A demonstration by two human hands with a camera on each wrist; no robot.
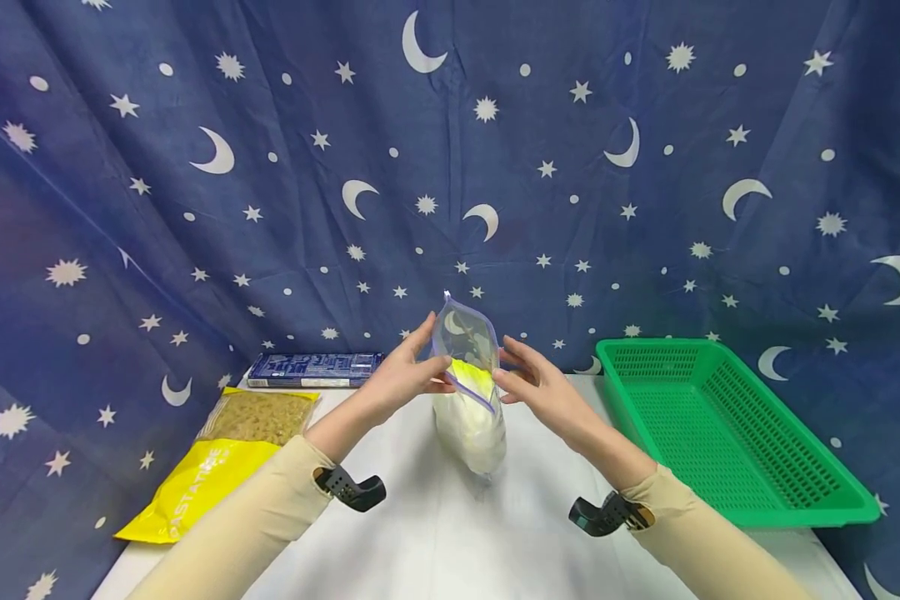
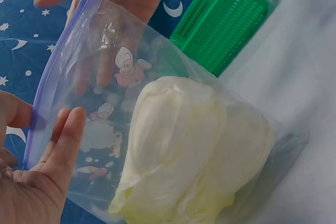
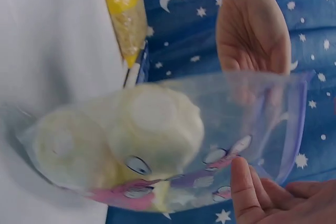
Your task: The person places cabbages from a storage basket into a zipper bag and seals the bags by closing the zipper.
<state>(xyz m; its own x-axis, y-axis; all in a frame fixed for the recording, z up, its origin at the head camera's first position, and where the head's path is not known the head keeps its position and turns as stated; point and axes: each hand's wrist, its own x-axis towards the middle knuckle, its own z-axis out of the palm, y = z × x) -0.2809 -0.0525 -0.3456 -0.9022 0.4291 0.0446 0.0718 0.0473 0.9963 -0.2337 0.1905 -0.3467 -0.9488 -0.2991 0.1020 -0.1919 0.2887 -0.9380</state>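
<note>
A clear zip bag (image 1: pixel 461 333) with a purple zip edge stands on the table, its mouth open towards me. Inside lie pale, rounded pieces that look like cabbage (image 2: pixel 176 129), yellow-green at the leafy end. My left hand (image 1: pixel 405 375) holds the left side of the bag's mouth, thumb on one side of the rim and fingers on the other. At the opposite side, my right hand (image 1: pixel 543 392) holds the rim between thumb and fingers. Pink cartoon prints (image 3: pixel 123 195) mark the bag's wall. Through the plastic, the far hand's fingers show blurred.
A green perforated basket (image 1: pixel 862 504) stands at the right. To the left lies a yellow pasta bag (image 1: pixel 225 467), with a flat dark blue packet (image 1: pixel 315 369) behind it. A blue curtain (image 1: pixel 450 150) with moons and stars hangs behind the white table (image 1: pixel 435 542).
</note>
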